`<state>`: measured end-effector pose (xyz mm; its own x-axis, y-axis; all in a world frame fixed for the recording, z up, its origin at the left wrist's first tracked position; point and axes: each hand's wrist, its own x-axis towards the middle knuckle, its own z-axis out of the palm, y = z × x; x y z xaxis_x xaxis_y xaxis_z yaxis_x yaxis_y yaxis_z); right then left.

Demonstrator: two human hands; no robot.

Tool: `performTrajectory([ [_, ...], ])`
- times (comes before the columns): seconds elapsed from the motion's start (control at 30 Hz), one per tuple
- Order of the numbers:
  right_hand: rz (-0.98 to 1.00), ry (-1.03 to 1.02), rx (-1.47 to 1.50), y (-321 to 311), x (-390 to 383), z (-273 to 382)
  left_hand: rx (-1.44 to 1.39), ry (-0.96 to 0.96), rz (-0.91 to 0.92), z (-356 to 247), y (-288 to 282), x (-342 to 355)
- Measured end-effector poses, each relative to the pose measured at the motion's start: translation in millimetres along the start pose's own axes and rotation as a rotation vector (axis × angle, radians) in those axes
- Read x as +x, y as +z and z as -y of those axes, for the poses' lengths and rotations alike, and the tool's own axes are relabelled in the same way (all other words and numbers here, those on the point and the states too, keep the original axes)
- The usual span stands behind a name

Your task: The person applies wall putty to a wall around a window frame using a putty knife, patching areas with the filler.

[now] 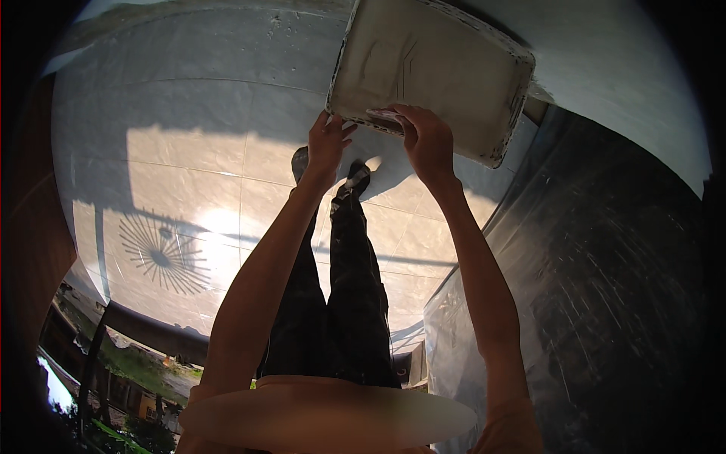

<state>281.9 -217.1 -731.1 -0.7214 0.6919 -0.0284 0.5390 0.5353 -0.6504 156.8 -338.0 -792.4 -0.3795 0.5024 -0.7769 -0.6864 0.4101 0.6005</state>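
A rectangular beige panel [446,72] with rounded corners and dark, chipped edges lies at the top, beyond my feet. Its surface looks worn, with a few dark lines on it. At its near left corner is my left hand [327,147], fingers spread, the fingertips against or just beside the edge. My right hand [429,140] is closed at the panel's near edge. Its fingers pinch a small, pale, crumpled piece [384,113] that looks like cloth or paper. Most of that piece is hidden under the fingers.
Pale floor tiles [181,151] spread beneath, partly sunlit, with a spoked round shadow. My dark shoes [358,178] stand just short of the panel. At right is a large dark, scratched glossy surface [605,280]. A dark rail [151,329] and greenery appear lower left.
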Motion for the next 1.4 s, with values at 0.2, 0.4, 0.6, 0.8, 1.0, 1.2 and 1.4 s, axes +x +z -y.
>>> performTrajectory([
  [0.2, 0.010, -0.014, -0.023, -3, 1, -5, 0.009, -0.017, -0.008, 0, 1, 1],
  [0.4, 0.008, 0.007, -0.002, -6, 1, -8, 0.015, -0.021, -0.006, -3, 1, 0],
  [0.6, 0.018, 0.012, 0.032, -10, 0, -9, 0.030, -0.028, -0.007, -6, 5, -3],
  [0.8, -0.021, 0.064, 0.079, -10, -4, -10, 0.010, -0.021, -0.013, -4, 3, -3],
  [1.0, -0.049, 0.094, 0.063, -11, 2, -20, 0.016, -0.017, -0.044, -4, 5, -4],
  [1.2, -0.078, 0.022, -0.057, -6, 7, -25, 0.028, -0.022, -0.020, -5, 4, -4],
  [1.4, -0.043, 0.008, -0.105, -7, -2, -21, 0.021, -0.036, -0.027, -8, 8, -6],
])
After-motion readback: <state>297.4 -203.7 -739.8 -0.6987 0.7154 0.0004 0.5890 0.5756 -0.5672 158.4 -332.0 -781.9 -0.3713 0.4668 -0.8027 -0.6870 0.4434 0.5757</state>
